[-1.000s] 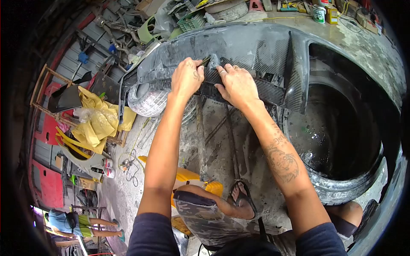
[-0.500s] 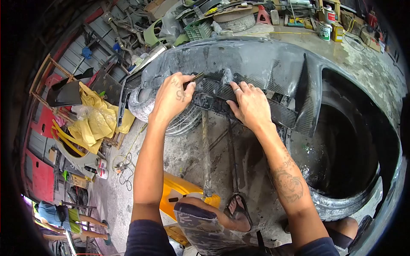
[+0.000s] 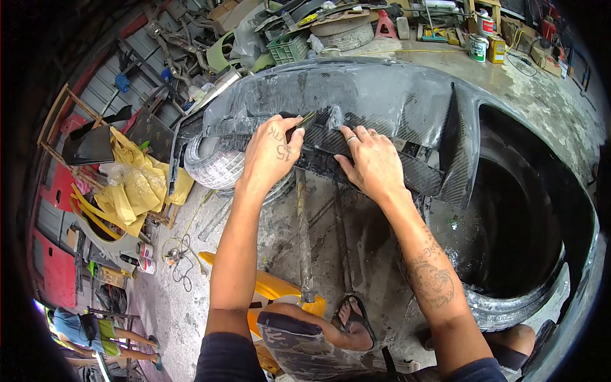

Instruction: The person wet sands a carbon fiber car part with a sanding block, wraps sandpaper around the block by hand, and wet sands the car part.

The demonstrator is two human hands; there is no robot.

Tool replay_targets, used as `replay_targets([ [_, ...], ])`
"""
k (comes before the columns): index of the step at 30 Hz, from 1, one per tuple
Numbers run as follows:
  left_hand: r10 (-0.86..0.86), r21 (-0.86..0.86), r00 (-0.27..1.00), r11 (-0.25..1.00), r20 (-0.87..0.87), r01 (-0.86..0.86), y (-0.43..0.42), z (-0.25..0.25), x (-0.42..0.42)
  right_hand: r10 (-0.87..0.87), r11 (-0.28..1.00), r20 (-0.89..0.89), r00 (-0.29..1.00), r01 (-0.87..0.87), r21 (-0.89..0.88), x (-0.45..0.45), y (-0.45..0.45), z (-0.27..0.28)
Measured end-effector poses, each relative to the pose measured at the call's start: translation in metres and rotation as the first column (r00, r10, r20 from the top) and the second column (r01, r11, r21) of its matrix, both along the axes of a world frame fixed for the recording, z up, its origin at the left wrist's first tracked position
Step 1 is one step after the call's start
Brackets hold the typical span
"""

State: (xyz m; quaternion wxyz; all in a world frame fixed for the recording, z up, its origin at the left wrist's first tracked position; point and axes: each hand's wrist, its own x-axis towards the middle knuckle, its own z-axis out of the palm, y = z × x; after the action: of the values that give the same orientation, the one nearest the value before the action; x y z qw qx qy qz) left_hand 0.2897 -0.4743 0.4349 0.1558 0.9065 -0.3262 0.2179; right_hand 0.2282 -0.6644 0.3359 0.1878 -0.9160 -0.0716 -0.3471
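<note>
A large grey and black carbon-fibre car body part (image 3: 420, 95) lies across the front of me, its woven pattern showing in places. My left hand (image 3: 273, 149) pinches a small, thin folded piece (image 3: 308, 119), dark with a yellowish edge, against the panel. My right hand (image 3: 374, 159) rests on the panel's lower edge with its fingers apart and holds nothing. Between the two hands a pale, whitish raised fin (image 3: 336, 118) stands on the panel. What lies under my left fingers is hidden.
Tyres lie under the part at the left (image 3: 213, 162) and right (image 3: 509, 309). Metal stand legs (image 3: 303, 235) and a yellow object (image 3: 280, 286) are below. Yellow sheeting (image 3: 130, 184) lies at the left. Another person (image 3: 83, 328) is far off at the lower left.
My left hand has moved away from the fin and then partly back towards it, still pinching the thin piece. My right hand stays beside the fin. The view has shifted.
</note>
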Motion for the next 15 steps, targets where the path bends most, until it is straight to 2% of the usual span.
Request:
replay_targets([
  [4,-0.008,0.020,0.999,1.000,0.050,0.007,-0.005,0.001,-0.002,-0.007,1.000,0.018,1.000,0.007,-0.003,0.001,0.000,-0.001],
  [7,-0.014,0.101,0.997,0.995,0.078,0.006,-0.017,-0.010,0.005,-0.002,1.000,0.028,1.000,0.002,0.006,0.002,0.000,-0.002],
  [9,-0.045,0.075,0.982,0.997,0.181,0.032,-0.032,-0.023,0.014,0.010,1.000,0.019,1.000,-0.010,0.017,0.004,0.001,-0.001],
  [10,-0.004,0.103,0.993,0.995,0.115,-0.008,-0.034,-0.021,0.011,0.015,1.000,0.012,1.000,-0.015,0.020,0.002,0.000,-0.003],
  [13,0.037,0.160,0.995,0.986,0.089,-0.051,-0.036,-0.012,-0.007,0.015,1.000,0.012,1.000,-0.015,0.014,0.001,-0.001,-0.003],
  [15,0.006,0.175,0.997,0.984,0.082,-0.021,-0.038,-0.013,0.005,0.018,0.998,0.052,0.998,-0.021,0.055,0.003,-0.001,-0.006],
])
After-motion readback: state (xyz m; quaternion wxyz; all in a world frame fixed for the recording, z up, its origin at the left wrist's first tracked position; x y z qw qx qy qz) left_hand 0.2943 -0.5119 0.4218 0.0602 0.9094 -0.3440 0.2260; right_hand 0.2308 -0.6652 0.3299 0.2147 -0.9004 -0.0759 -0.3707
